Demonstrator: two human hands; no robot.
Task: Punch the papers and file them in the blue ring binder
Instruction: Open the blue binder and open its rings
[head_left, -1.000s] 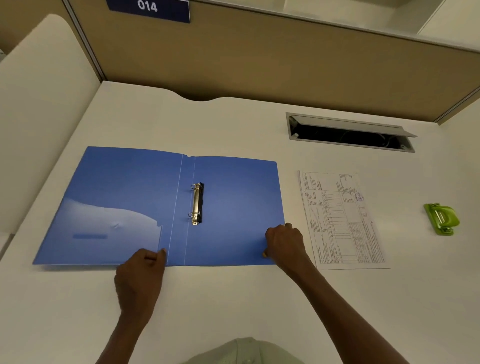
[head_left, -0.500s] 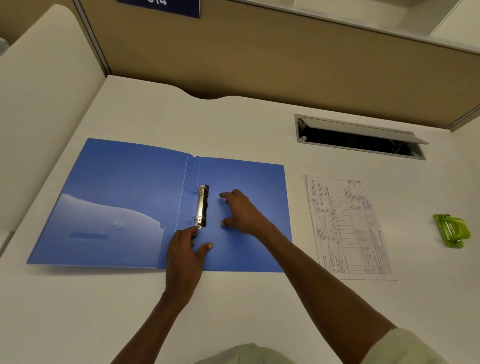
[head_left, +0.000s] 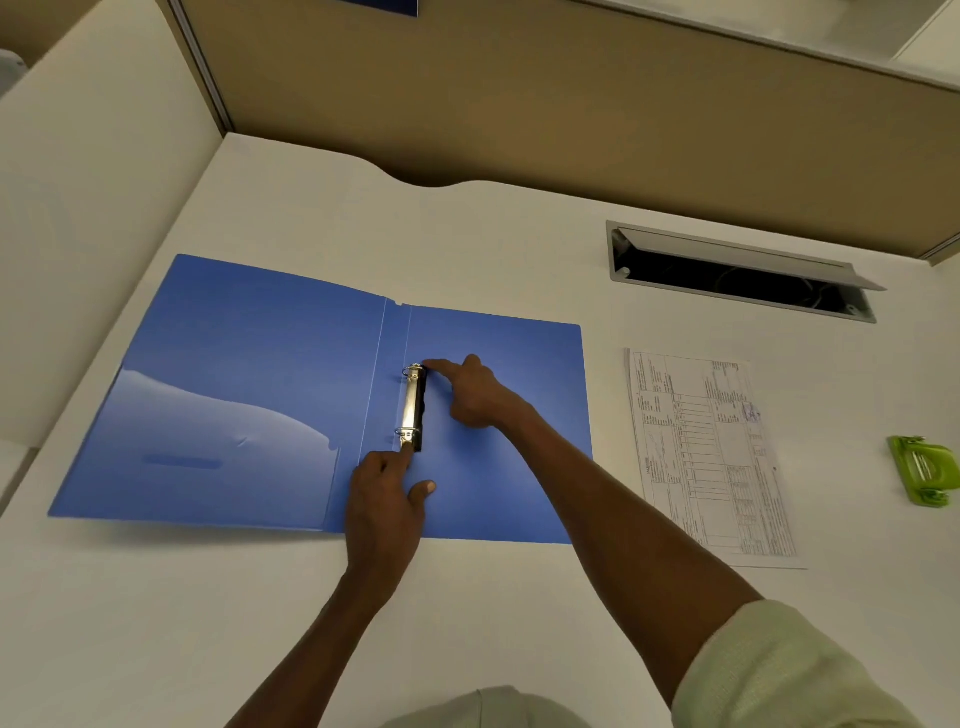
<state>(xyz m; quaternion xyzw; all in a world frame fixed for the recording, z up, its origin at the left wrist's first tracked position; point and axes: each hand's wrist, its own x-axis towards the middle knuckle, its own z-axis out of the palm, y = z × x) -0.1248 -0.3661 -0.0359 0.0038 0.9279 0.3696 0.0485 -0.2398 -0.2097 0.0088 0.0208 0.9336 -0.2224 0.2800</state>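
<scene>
The blue ring binder lies open and flat on the white desk. Its metal ring mechanism runs along the spine, with both rings closed. My left hand rests on the binder with its index fingertip on the near end of the mechanism. My right hand reaches in from the right, its index fingertip touching the far end. Neither hand holds anything. The printed papers lie flat to the right of the binder. A green hole punch sits further right.
An open cable hatch is set into the desk behind the papers. A tan partition wall closes off the back, and a white side panel stands on the left.
Both hands left the binder's near edge and moved onto the ring mechanism. The left fingertip now touches its near end and the right fingertip its far end.
</scene>
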